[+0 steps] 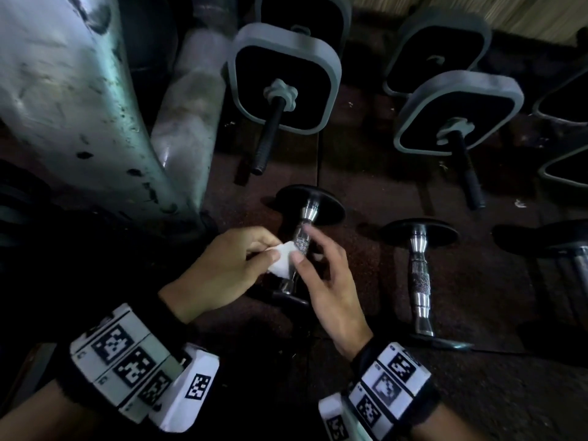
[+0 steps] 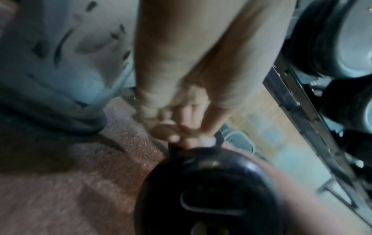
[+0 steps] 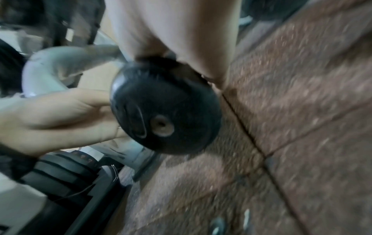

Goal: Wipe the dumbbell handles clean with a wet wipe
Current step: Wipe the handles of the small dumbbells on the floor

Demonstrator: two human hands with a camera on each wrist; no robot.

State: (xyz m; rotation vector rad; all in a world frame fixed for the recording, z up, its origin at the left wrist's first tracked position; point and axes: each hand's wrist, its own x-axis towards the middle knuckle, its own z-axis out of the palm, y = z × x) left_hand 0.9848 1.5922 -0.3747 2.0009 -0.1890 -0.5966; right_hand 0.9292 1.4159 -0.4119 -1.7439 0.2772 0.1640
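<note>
A small dumbbell with a chrome handle (image 1: 304, 241) and black end plates lies on the rubber floor, centre of the head view. My left hand (image 1: 273, 249) pinches a white wet wipe (image 1: 283, 262) against the handle's left side. My right hand (image 1: 305, 246) has thumb and forefinger on the handle beside the wipe, its other fingers loosely spread. In the left wrist view my left hand's fingertips (image 2: 181, 132) bunch just beyond the near black plate (image 2: 209, 190). The right wrist view shows that plate (image 3: 165, 109) end-on, with the left hand (image 3: 60, 119) beside it; the handle is hidden.
A second chrome-handled dumbbell (image 1: 420, 281) lies to the right, a third at the right edge. Two grey square-plate dumbbells (image 1: 286, 78) (image 1: 458, 113) stand further back. A pale scuffed metal post (image 1: 79, 90) rises at left. Brown rubber floor tiles (image 3: 302, 111) lie underneath.
</note>
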